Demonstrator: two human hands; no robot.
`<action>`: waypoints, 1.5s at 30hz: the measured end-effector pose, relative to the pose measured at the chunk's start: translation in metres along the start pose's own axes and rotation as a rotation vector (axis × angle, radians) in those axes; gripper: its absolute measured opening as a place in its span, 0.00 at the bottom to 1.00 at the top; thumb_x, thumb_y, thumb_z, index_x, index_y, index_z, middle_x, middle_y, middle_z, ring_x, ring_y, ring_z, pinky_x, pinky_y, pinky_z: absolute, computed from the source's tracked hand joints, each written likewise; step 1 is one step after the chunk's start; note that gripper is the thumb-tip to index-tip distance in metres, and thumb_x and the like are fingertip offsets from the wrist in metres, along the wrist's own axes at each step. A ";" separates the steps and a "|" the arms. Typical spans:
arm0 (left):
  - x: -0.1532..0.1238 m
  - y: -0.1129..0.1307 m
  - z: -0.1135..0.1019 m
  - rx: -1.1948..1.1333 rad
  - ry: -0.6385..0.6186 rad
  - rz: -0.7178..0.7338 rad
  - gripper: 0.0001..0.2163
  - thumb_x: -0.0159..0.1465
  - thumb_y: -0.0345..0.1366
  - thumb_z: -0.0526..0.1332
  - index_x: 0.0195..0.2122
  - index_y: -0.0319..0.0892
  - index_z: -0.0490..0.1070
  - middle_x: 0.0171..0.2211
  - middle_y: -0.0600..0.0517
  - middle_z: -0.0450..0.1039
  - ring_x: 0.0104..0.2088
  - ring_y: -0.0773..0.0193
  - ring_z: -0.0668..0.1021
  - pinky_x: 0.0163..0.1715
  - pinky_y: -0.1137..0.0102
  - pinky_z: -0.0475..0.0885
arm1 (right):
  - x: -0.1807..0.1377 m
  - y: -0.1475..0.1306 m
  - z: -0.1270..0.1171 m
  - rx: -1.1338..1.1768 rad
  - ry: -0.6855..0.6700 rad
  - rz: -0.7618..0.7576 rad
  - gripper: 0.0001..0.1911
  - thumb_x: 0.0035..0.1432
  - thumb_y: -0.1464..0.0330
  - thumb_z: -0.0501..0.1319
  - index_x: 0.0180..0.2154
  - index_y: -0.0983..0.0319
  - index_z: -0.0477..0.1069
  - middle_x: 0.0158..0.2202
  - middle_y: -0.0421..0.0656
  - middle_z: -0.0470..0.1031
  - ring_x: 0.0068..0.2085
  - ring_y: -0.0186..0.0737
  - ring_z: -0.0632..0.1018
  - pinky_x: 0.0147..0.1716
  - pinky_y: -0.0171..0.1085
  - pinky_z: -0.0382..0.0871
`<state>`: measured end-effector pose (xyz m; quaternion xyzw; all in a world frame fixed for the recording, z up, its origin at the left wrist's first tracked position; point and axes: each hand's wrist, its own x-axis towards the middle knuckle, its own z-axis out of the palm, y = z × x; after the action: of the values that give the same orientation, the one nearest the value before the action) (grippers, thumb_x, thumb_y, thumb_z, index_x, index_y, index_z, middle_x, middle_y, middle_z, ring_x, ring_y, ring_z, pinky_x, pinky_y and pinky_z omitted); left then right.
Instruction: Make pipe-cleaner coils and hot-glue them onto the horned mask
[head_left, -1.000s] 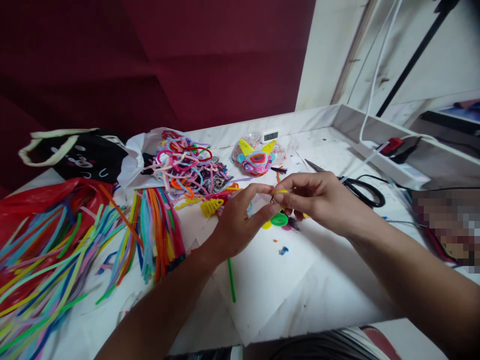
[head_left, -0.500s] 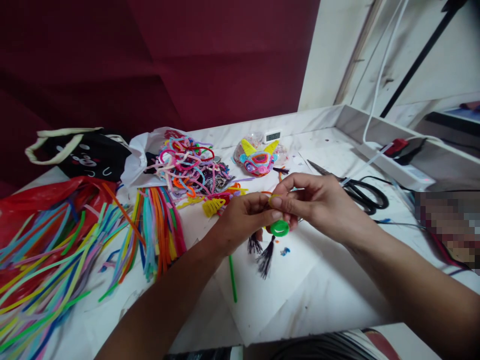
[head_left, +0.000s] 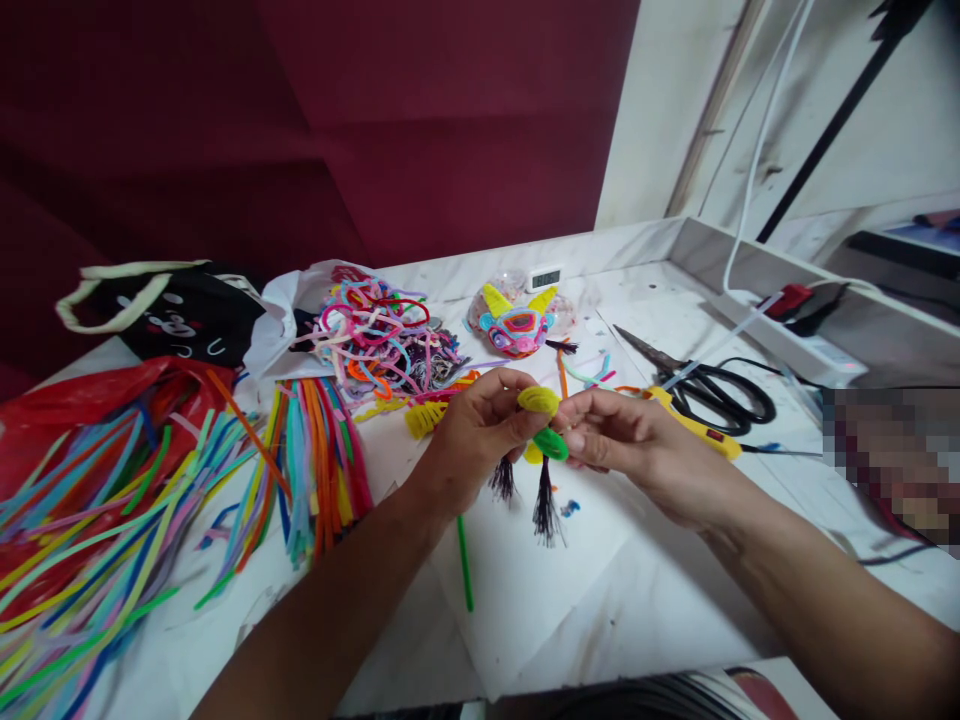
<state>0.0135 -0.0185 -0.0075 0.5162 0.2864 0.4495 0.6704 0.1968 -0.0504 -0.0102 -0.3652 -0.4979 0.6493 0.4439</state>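
Observation:
My left hand (head_left: pixel 476 435) pinches a pipe-cleaner craft piece over the white sheet. A yellow coiled disc (head_left: pixel 538 401) stands at its top, and a green coiled disc (head_left: pixel 551 444) sits just below. Two dark thread tassels (head_left: pixel 547 505) hang from its underside. From the other side, my right hand (head_left: pixel 634 435) has its fingers closed at the edge of the green disc. Fingers hide part of the piece. On the sheet beneath lie small blue scraps (head_left: pixel 571 508) and a green pipe cleaner (head_left: pixel 466 565).
Loose pipe cleaners (head_left: pixel 97 560) and a red plastic bag (head_left: pixel 67 385) cover the left. Scissors (head_left: pixel 697 385) and a yellow glue gun (head_left: pixel 709 433) lie by my right wrist. A horned pipe-cleaner mask (head_left: pixel 517 322), small digital clock (head_left: pixel 545 278) and power strip (head_left: pixel 795 335) stand behind.
My right hand has moved down from the yellow disc to the green one. The yellow disc now shows fully, the green one has tilted, and more of the glue gun is visible.

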 end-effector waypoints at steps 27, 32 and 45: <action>-0.002 0.001 0.002 0.470 0.072 0.123 0.06 0.61 0.38 0.65 0.32 0.41 0.75 0.29 0.53 0.73 0.29 0.69 0.70 0.30 0.73 0.64 | 0.004 0.002 -0.001 -0.172 0.182 -0.070 0.14 0.49 0.58 0.71 0.28 0.62 0.76 0.24 0.39 0.73 0.26 0.31 0.69 0.27 0.32 0.60; -0.001 0.005 -0.003 0.867 0.024 0.343 0.06 0.65 0.36 0.61 0.37 0.42 0.77 0.34 0.51 0.76 0.36 0.66 0.75 0.37 0.72 0.67 | -0.001 -0.002 -0.002 -0.343 0.239 -0.195 0.13 0.54 0.58 0.68 0.30 0.62 0.76 0.33 0.44 0.76 0.34 0.39 0.74 0.35 0.37 0.65; -0.003 0.005 0.002 0.499 0.003 0.001 0.09 0.64 0.41 0.61 0.34 0.40 0.70 0.23 0.58 0.62 0.23 0.71 0.63 0.26 0.74 0.59 | 0.005 0.012 -0.007 0.139 0.129 0.079 0.15 0.51 0.59 0.70 0.28 0.63 0.72 0.25 0.42 0.75 0.29 0.35 0.75 0.30 0.33 0.67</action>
<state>0.0128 -0.0223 -0.0027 0.6653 0.3892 0.3661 0.5214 0.1987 -0.0448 -0.0232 -0.3938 -0.4073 0.6745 0.4734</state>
